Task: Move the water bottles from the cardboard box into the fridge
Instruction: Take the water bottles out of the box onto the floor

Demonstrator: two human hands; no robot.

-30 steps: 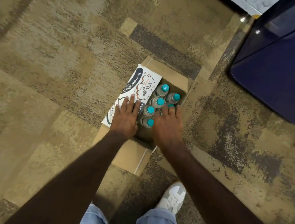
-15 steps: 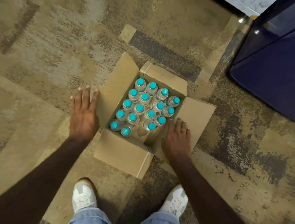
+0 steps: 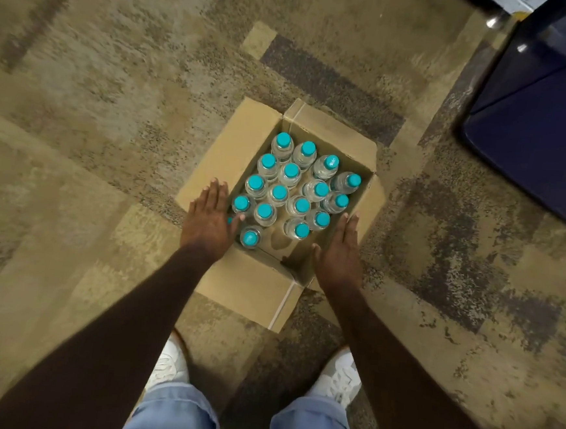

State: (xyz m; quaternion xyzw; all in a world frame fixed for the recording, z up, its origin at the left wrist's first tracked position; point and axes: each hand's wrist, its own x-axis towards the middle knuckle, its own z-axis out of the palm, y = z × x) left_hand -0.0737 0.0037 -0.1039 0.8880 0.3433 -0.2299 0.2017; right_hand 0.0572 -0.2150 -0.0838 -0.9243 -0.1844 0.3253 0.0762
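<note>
Cardboard box (image 3: 252, 286) sits open on the carpeted floor (image 3: 89, 124), flaps folded out on all sides. Water bottles (image 3: 288, 189) stand upright inside, teal caps up, packed in rows; all in the box, none moved to the fridge yet.

Left hand (image 3: 208, 222) lies flat with fingers straight, over the left flap at the box's near-left corner, thumb close to the nearest caps; it grasps nothing. Right hand (image 3: 341, 252) is also released, fingers straight, beside the box's near-right wall over the right flap. Cannot tell if either hand actually presses the cardboard.

Dark blue appliance (image 3: 545, 133) at far right is likely the fridge; its door looks closed from here, and it stands well apart from the box.

Risks, as judgement:
- Bottles are tightly packed at the left and far side, with a gap at the near-right. Pulling one from the dense rows may drag or tip its neighbours into that gap.
- One far-right bottle (image 3: 345, 182) already leans; it could topple if bumped.
- Clear smooth bottles with small caps: grabbing several by the caps invites a drop.
- Flaps may spring back over the opening once the hands leave.
- Fridge door needs a free hand; carrying bottles in both hands blocks that.
- Feet (image 3: 338, 379) stand close behind the box, so there is a trip hazard when turning.
</note>
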